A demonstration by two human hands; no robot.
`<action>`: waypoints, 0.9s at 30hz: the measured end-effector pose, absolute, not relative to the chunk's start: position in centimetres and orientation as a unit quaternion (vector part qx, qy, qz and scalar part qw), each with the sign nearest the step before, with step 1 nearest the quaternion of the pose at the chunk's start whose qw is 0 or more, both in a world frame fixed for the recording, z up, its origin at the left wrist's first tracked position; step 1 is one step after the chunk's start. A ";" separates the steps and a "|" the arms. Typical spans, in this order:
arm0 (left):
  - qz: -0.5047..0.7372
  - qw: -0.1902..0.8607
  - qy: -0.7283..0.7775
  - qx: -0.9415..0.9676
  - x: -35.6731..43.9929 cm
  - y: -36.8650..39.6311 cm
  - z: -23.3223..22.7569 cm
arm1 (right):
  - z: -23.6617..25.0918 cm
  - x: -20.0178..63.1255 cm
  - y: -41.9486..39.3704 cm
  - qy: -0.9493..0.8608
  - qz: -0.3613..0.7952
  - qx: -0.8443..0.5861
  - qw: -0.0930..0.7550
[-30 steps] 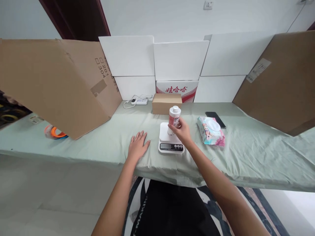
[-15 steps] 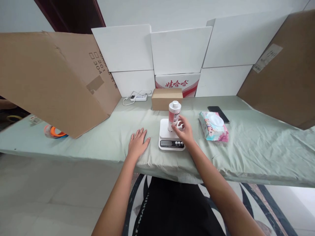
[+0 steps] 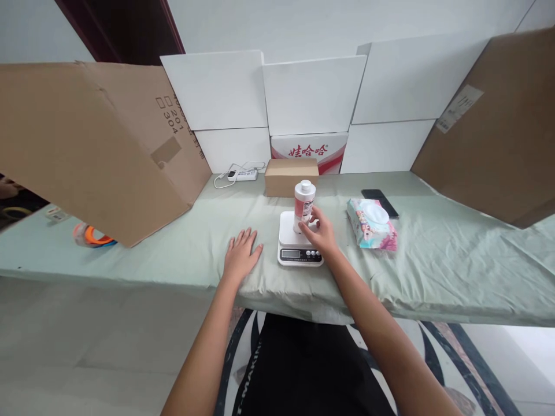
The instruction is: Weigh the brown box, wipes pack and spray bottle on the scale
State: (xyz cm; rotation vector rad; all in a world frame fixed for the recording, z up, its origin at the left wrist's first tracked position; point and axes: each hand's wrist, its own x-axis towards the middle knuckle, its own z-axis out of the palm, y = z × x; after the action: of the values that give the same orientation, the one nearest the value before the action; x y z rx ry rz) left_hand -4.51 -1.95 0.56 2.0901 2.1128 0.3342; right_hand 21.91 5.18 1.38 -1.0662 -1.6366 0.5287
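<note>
A white bottle (image 3: 304, 199) with a red label and white cap stands upright on a small white kitchen scale (image 3: 289, 254) near the front edge of the green-covered table (image 3: 433, 266). My right hand (image 3: 319, 234) is at the bottle's lower right side, thumb and fingers curled around its base, just above the scale's buttons. My left hand (image 3: 240, 257) lies flat, palm down, on the cloth to the left of the scale, holding nothing.
A pack of wet wipes (image 3: 372, 225) and a black phone (image 3: 380, 199) lie right of the scale. A small cardboard box (image 3: 291, 177) and a power strip (image 3: 243, 174) sit behind it. Large cardboard sheets (image 3: 87, 144) and white boards (image 3: 312, 95) wall the table; tape rolls (image 3: 91, 237) lie far left.
My right hand slid from the bottle's middle down to its base, its fingers briefly spreading. The bottle stays upright on the scale. My left hand has not moved; the view shifted slightly.
</note>
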 end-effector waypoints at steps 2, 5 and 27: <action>0.115 0.076 0.703 0.698 -4.6 -1.9 0.4 | 1.3 21.9 5.2 -0.687 0.223 -0.447 0.528; 0.117 0.075 0.702 0.699 -4.7 -1.8 0.2 | 1.1 21.7 5.3 -0.688 0.228 -0.446 0.526; 0.119 0.073 0.700 0.700 -4.9 -1.7 -0.1 | 1.6 21.5 5.4 -0.684 0.243 -0.458 0.514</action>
State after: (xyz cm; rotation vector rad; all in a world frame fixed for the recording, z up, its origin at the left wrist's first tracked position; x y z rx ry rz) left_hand -4.91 -1.71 -0.12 2.1040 2.1025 0.3589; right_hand 21.53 5.35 1.58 -1.1002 -1.6447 0.5830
